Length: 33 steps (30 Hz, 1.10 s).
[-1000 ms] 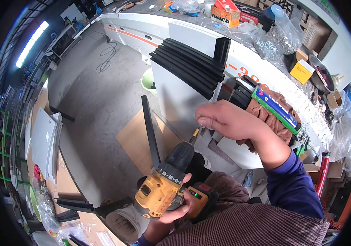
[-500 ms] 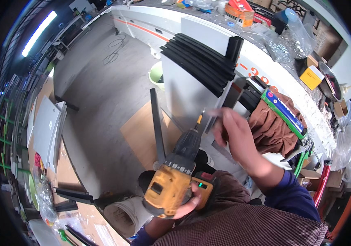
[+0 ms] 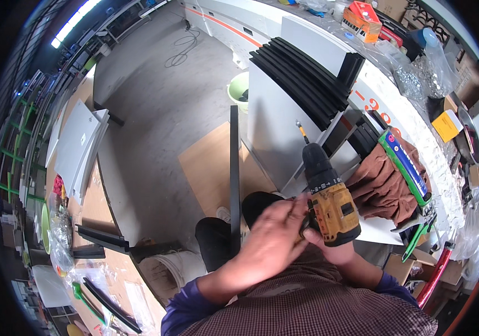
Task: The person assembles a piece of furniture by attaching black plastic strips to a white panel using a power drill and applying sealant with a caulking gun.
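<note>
My right hand is closed round the grip of a yellow-and-black cordless drill, its chuck tilted up and away from me. A yellow-banded driver bit sticks out of the chuck, with a small shiny piece, perhaps a screw, at its tip. My left hand is against the drill's left side near the grip; its fingers are smeared by motion. A long black strip stands by my left knee. Beyond the drill, several black strips lie across a pale grey panel.
At right, a green caulking gun with a blue tube lies on a brown cloth. A cluttered white-edged bench runs behind. Left is a wooden table with grey panels; a white bucket stands beside it.
The drill has passed from my left hand to my right and moved rightward. My right hand has come down from the bit tip to the grip. The view has shifted slightly.
</note>
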### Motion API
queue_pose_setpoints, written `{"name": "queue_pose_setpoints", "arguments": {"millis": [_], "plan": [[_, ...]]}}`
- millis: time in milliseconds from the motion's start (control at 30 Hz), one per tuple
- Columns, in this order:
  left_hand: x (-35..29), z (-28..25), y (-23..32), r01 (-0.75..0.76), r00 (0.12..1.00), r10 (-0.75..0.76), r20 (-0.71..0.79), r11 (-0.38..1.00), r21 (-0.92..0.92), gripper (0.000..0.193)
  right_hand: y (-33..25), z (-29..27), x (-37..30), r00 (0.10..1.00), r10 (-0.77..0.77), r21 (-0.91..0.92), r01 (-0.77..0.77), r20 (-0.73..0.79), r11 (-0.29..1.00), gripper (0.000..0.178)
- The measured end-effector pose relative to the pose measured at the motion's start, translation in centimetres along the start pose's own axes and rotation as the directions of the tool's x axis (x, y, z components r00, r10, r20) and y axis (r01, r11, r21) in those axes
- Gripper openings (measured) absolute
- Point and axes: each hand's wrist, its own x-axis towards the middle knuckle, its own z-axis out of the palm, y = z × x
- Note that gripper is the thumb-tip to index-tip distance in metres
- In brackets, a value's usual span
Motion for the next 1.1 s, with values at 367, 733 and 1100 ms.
{"name": "queue_pose_setpoints", "arguments": {"millis": [367, 733, 1100], "plan": [[-2.8, 0.8, -11.3, 0.747, 0.664, -0.737, -0.125, 0.658, 0.091, 0.079, 2.0, -3.2, -1.3, 0.998, 0.009, 0.26, 0.006, -0.055, 0.965, 0.039], [-13.4, -8.4, -15.9, 0.78, 0.602, -0.79, -0.12, 0.613, -0.126, 0.048, 3.0, -3.4, -1.3, 0.994, -0.075, 0.423, 0.1, -0.074, 0.9, 0.043], [-19.7, -9.0, -13.5, 0.892, 0.452, -0.882, -0.133, 0.448, 0.061, 0.049, 9.4, 1.5, 9.9, 0.938, -0.294, 0.17, 0.264, 0.184, 0.95, 0.046]]}}
